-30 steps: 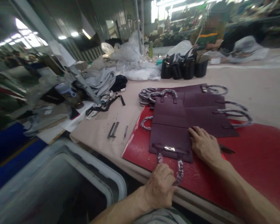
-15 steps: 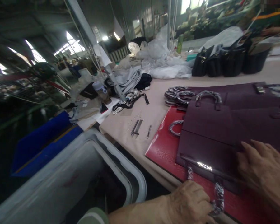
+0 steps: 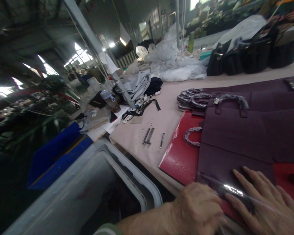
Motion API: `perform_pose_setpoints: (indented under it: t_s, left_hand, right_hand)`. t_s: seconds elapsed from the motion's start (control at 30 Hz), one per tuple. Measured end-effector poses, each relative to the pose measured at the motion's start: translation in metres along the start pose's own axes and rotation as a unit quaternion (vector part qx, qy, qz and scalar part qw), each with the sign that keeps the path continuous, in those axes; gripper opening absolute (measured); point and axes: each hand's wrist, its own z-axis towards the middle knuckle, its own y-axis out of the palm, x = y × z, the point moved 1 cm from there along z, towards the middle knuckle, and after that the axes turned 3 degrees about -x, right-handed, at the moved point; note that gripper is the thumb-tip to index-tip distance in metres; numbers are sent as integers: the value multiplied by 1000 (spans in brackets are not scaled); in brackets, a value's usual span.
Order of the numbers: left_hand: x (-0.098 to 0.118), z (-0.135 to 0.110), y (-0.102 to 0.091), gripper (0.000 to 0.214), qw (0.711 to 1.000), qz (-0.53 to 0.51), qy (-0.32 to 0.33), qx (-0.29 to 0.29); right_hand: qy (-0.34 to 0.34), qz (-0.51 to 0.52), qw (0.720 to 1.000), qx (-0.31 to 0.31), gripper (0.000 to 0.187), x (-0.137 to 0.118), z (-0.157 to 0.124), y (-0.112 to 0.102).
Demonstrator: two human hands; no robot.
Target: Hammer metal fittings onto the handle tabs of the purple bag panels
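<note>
A dark purple bag panel (image 3: 237, 137) lies over a red board (image 3: 178, 156) at the table's near edge. My left hand (image 3: 198, 205) is closed at the panel's near edge, around its plastic-wrapped handle, which the fingers mostly hide. Fingers spread, my right hand (image 3: 267, 199) rests flat on the near part of the panel, beside a shiny strip of clear film (image 3: 232, 189). Another wrapped handle (image 3: 231, 99) curves up at the panel's far edge. More purple panels lie behind and to the right.
A grey plastic bin (image 3: 129, 169) stands against the table on the left, with a blue box (image 3: 56, 153) past it. Slim metal tools (image 3: 148, 137) lie on the table. Black bags (image 3: 250, 55) and clear plastic (image 3: 171, 62) occupy the far side.
My right hand has moved left and nearer, onto the panel's near part. My left hand stays closed at the near edge and now covers the handle there. The view has shifted slightly.
</note>
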Motion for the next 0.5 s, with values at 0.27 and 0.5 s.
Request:
perform_pose_setpoints:
  t_s: [0.27, 0.5]
  left_hand:
    - [-168, -5, -141, 19, 834, 211, -508, 38]
    - [-202, -1, -158, 23, 804, 174, -562, -87]
  right_hand:
    - [13, -10, 1000, 6, 71, 2, -4, 9]
    - [20, -38, 999, -15, 57, -8, 0, -3]
